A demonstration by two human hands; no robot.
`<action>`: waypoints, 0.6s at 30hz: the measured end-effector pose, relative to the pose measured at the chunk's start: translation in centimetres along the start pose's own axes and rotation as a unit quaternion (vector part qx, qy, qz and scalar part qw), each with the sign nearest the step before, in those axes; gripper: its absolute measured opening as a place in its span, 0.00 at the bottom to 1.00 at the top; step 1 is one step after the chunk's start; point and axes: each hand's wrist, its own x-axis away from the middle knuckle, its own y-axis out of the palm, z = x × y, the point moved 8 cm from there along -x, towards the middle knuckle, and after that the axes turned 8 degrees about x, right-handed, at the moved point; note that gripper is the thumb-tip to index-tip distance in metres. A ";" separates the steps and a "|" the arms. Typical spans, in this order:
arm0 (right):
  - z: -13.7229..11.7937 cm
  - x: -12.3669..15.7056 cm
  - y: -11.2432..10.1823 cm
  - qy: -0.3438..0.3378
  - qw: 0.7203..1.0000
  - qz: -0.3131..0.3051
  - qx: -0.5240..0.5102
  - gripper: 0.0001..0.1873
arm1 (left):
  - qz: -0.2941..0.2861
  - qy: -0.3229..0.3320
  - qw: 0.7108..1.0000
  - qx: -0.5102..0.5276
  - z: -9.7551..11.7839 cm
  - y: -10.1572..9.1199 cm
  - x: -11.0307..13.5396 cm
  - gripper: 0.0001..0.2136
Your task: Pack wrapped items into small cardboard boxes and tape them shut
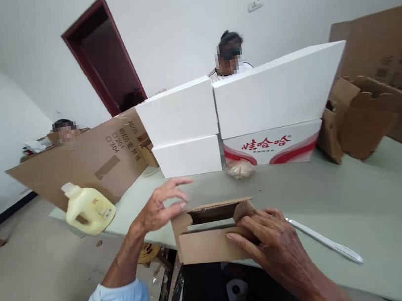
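Note:
A small brown cardboard box (210,247) lies at the near edge of the table, its long opening facing up with the flaps raised. My right hand (273,237) grips its right end, thumb on the front panel and fingers bent over the right flap. Just above the box's left end, my left hand (162,205) hovers with fingers apart, holding nothing; whether its thumb touches the left flap I cannot tell. On the table to the right of my right hand lies a long, slim white implement (326,241), one end beside my fingers.
White boxes (268,96) are stacked at the back, with a small clear bag (240,169) before them. A yellow jug (88,208) stands at the left edge of the table (374,211). Opened cartons (364,117) stand right. Two people (230,56) sit beyond the boxes and cardboard.

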 end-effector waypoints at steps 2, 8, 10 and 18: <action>0.0 -0.3 0.2 -0.014 1.000 0.012 0.025 0.26 | -0.034 -0.037 0.997 -0.053 1.6 1.0 2.5 0.08; 1.2 -1.3 1.6 -0.008 0.999 0.012 0.052 0.33 | -0.044 -0.058 0.950 -0.303 2.3 2.3 4.5 0.15; 1.8 -1.5 2.1 0.004 0.999 -0.010 0.048 0.34 | -0.055 -0.060 0.941 -0.329 2.1 2.5 4.3 0.15; 2.4 -1.4 2.4 0.038 0.993 -0.082 0.072 0.26 | -0.034 -0.022 0.926 -0.375 2.8 3.6 4.7 0.11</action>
